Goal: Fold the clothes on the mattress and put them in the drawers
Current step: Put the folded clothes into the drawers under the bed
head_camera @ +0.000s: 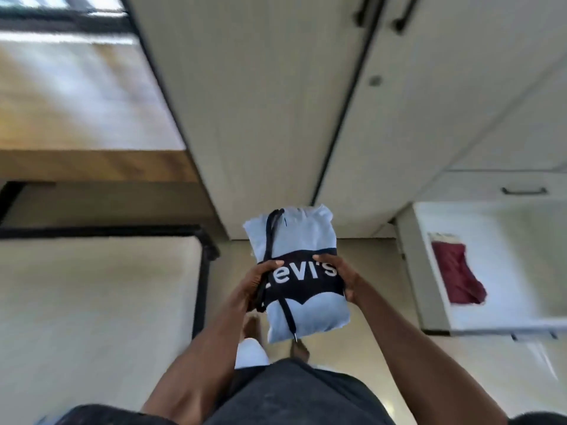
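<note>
Your left hand point(257, 282) and right hand point(339, 279) clamp a folded light-blue hoodie point(299, 268) from either side, thumbs hooked over the dark logo band, fingers curled underneath and mostly hidden. The bundle rides in the air in front of your waist, above the pale floor point(362, 271), touching nothing but your hands.

A dark drawstring point(287, 314) runs loose down the front of the hoodie, its tipped end hanging past the lower edge. That is the first hazard: it could snag on a drawer edge or get pinched when the drawer closes. The second is the fold itself. You hold it only at the middle, so the top and bottom layers are free; a tilt or a one-handed release could let them slide open, and you would have to refold.

To your right an open drawer point(441, 289) stands pulled out from the white cabinets point(264, 118), with a maroon garment point(457, 276) lying in it. The view is motion-blurred, so how much room remains beside that garment is hard to judge; setting the hoodie down carelessly could rumple what is already stored. The drawer also juts into the walkway near your legs, a likely bump if you turn without looking.

To your left lies the mattress point(92, 302) in its black frame point(204, 271), well apart from the hoodie.
</note>
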